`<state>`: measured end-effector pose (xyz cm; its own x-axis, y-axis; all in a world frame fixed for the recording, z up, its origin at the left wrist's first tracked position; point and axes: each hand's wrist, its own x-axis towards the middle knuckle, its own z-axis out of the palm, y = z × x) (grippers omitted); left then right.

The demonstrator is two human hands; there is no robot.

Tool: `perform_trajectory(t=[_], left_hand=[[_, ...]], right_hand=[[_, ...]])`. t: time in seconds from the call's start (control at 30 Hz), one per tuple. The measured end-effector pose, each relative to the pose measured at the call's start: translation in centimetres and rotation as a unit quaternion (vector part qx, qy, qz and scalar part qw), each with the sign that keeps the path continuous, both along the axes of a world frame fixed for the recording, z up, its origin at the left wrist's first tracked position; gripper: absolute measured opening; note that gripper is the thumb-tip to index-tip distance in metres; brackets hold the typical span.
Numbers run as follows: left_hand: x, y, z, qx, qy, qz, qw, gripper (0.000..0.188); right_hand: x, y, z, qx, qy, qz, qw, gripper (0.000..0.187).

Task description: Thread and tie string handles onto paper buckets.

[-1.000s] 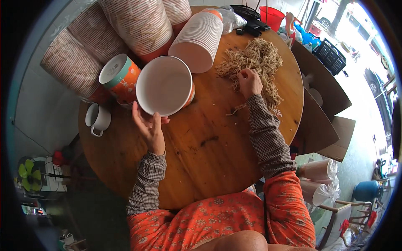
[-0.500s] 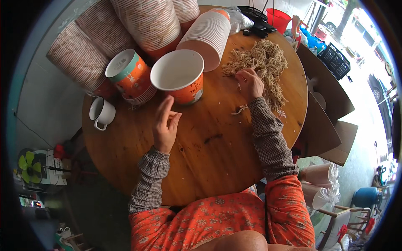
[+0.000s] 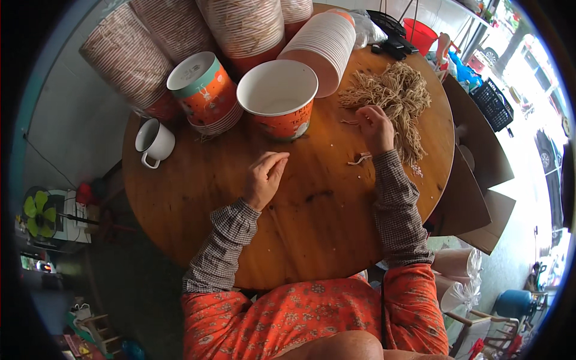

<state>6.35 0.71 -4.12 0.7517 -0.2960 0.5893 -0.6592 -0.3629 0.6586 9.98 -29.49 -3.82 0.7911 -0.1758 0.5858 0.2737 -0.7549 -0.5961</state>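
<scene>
My left hand (image 3: pixel 264 182) hovers over the wooden table in front of an open paper bucket (image 3: pixel 294 123), its fingers drawn together with the tips touching. I cannot make out anything between them. My right hand (image 3: pixel 377 133) is beside a loose heap of tan strings (image 3: pixel 390 90), its fingers curled inward in a pinch. A short strand (image 3: pixel 349 122) shows at its fingertips, but I cannot tell whether it is gripped. Below that hand a small twisted bit of string (image 3: pixel 360 159) lies on the wood.
Wrapped stacks of paper buckets (image 3: pixel 126 60) crowd the back left, beside an upturned orange-and-green stack (image 3: pixel 204 90). Another bucket stack (image 3: pixel 321 51) lies on its side. A white enamel mug (image 3: pixel 155 141) stands left. Open cardboard boxes (image 3: pixel 462 198) flank the round table (image 3: pixel 300 240) at right.
My left hand has moved away from the bucket's rim, toward me and to the right, and its fingers have come together. My right hand stays by the strings. The whole view has shifted slightly.
</scene>
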Motion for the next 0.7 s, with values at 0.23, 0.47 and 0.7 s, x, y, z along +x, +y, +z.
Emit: perform_trajectory(t=[0.23, 0.47, 0.7], left_hand=[[-0.4, -0.5, -0.8, 0.042, 0.016, -0.028, 0.999, 0.011], [-0.3, -0.7, -0.7, 0.048, 0.036, -0.034, 0.998, 0.012], [-0.3, -0.3, -0.9, 0.008, 0.096, -0.038, 0.995, 0.014]], right_hand=[[0.9, -0.3, -0.8, -0.16, 0.098, -0.002, 0.982, 0.013], [2.3, 0.3, -2.7, -0.195, 0.132, -0.019, 0.972, 0.016], [0.4, 2.7, -1.5, -0.092, 0.064, 0.058, 0.992, 0.013]])
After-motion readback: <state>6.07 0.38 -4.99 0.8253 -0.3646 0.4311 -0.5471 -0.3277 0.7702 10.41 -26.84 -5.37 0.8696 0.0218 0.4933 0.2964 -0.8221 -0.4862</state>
